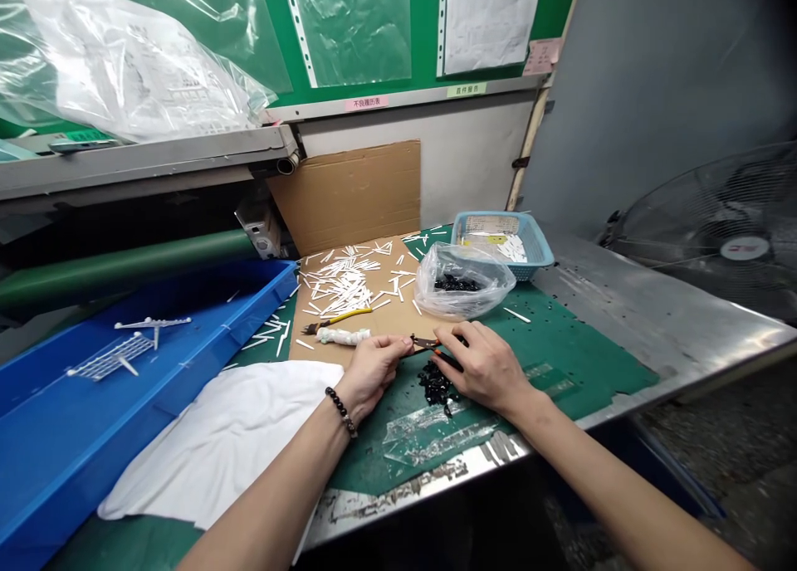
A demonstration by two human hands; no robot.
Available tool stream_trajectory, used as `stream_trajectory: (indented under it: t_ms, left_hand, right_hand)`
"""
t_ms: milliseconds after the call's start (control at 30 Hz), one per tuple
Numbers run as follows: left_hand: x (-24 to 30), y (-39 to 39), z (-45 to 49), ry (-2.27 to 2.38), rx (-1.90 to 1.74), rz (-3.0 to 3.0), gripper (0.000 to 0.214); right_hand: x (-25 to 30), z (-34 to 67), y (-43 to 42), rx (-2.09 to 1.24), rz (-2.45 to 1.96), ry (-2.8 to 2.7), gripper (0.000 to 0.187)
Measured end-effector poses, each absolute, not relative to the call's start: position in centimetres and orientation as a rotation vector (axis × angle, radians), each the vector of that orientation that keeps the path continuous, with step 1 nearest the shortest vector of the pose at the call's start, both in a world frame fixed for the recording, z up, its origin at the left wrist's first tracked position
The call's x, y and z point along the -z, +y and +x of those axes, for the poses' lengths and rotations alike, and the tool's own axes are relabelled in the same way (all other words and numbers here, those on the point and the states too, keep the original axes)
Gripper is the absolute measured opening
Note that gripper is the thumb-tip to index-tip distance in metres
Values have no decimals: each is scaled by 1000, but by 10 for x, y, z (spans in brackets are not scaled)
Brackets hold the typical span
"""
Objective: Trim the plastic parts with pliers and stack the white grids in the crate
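My right hand [484, 363] is closed around a pair of cutting pliers [426, 343] with dark, orange-marked handles, their jaws pointing left. Close to the jaws, my left hand [372, 372] pinches a small dark piece, mostly hidden by the fingers. Beneath both hands lies a pile of small shiny black pieces [437, 384] on the green mat [560, 351]. Just behind them stands a clear plastic bag [466, 301] with more black pieces inside. A second pair of pliers with yellow handles [349, 314] rests left of my hands, beside a white wrapped roll [342, 336].
White sticks [345, 285] are scattered over a cardboard sheet [398, 318]. A light-blue basket [541, 243] stands at the back right. On the left are a blue tray [56, 438] with white plastic frames and a white cloth [230, 434]. A large fan [735, 231] is at right.
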State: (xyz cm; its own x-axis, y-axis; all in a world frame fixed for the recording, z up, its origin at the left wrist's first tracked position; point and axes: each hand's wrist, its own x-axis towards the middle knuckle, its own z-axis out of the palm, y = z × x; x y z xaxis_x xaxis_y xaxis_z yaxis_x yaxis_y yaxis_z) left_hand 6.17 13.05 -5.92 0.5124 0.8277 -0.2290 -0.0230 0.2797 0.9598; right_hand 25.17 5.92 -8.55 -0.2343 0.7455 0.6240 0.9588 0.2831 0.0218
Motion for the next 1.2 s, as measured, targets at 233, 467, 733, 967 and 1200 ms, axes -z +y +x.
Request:
stream_trajectory:
  t_ms: [233, 467, 733, 967, 1200]
  left_hand:
    - [57, 127, 63, 906, -671, 1138, 36]
    - [53, 127, 66, 822, -682, 1081, 26]
    - [46, 136, 58, 699, -725, 697, 15]
    - [32, 107, 101, 843, -423, 1666, 10]
    - [46, 86, 139, 1011, -196, 2522, 13]
  right_hand:
    - [94, 254, 62, 593, -1529, -2084, 31]
    - [96, 255, 63, 592, -1469, -2003, 25]
    - [93, 269, 65, 593, -1475, -1547, 30]
    - [91, 279, 68, 541, -1525, -1301, 27]
    - [94, 281, 69, 469, -1525, -1300, 27]
